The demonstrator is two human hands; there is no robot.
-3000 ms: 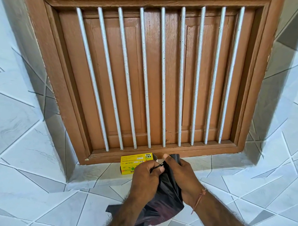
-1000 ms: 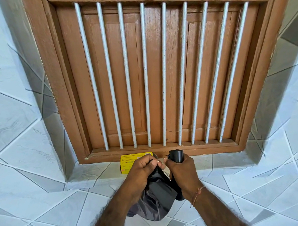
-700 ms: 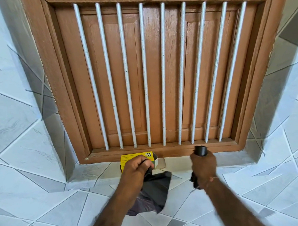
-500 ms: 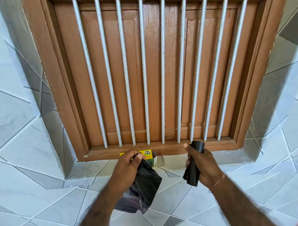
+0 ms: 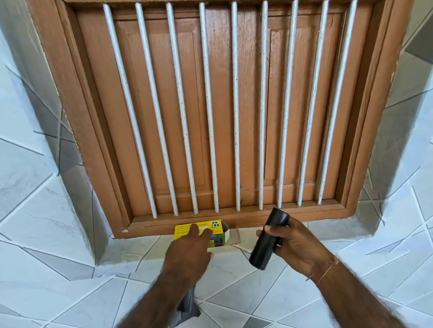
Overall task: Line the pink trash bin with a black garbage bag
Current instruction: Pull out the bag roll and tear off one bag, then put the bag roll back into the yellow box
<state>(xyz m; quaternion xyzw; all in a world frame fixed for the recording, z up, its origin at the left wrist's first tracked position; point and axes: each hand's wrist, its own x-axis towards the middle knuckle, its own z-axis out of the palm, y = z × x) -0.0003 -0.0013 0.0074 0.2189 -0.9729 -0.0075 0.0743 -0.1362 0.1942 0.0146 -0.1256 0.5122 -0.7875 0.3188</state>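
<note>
Just below the window [image 5: 218, 109], both hands reach over the tiled counter [image 5: 239, 295]. The right hand [image 5: 295, 247] has its fingers and thumb curled round a tight black roll [image 5: 268, 239] of bags, which tilts with its upper end toward the sill and its lower end toward the person. A thin cord [image 5: 323, 270] circles that wrist. The left hand [image 5: 189, 248] stretches forward, back upward, with two straight fingers lying over the front of a yellow box [image 5: 216, 229]; the box sits against the foot of the wooden frame, its right end flap open. Whether those fingers touch the box or hover over it cannot be told. A loose black bag [image 5: 187, 309] shows under the left forearm, hanging down toward the tiles; the grip on it is hidden beneath the palm, so how the left hand holds it cannot be told. The pink bin is out of view.
</note>
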